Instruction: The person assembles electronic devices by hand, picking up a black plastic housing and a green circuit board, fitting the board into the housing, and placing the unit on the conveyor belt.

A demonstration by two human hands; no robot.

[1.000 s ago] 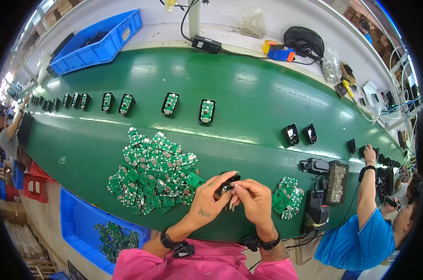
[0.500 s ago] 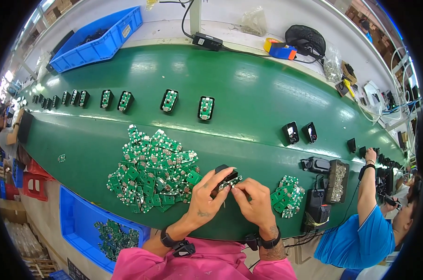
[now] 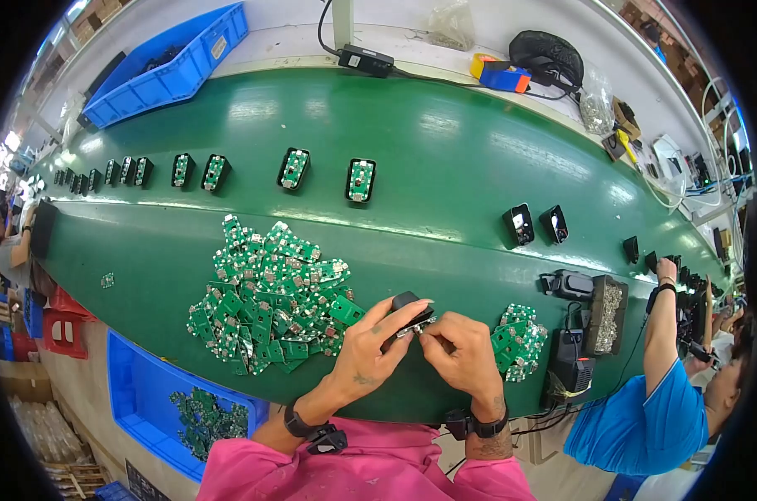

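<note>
My left hand (image 3: 363,355) is wrapped round a small black plastic case (image 3: 406,300), held just above the bench near its front edge. At the case's near side shows the edge of a circuit board (image 3: 418,325), mostly hidden by fingers. The thumb and forefinger of my right hand (image 3: 466,355) are pinched at that board's end. Left of my hands lies a large heap of green circuit boards (image 3: 266,296). A smaller pile of boards (image 3: 520,342) lies just right of my right hand.
Black cases with boards (image 3: 361,179) stand in a row leftward; two black cases (image 3: 520,225) stand to the right. A tray of small metal parts (image 3: 607,313) sits beside a black power tool (image 3: 569,363). A blue bin (image 3: 136,392) is below left. A blue-shirted co-worker (image 3: 637,417) reaches across at right.
My right hand has turned slightly and sits more upright at the board. The case in my left hand has tilted a little. The whole view has shifted slightly.
</note>
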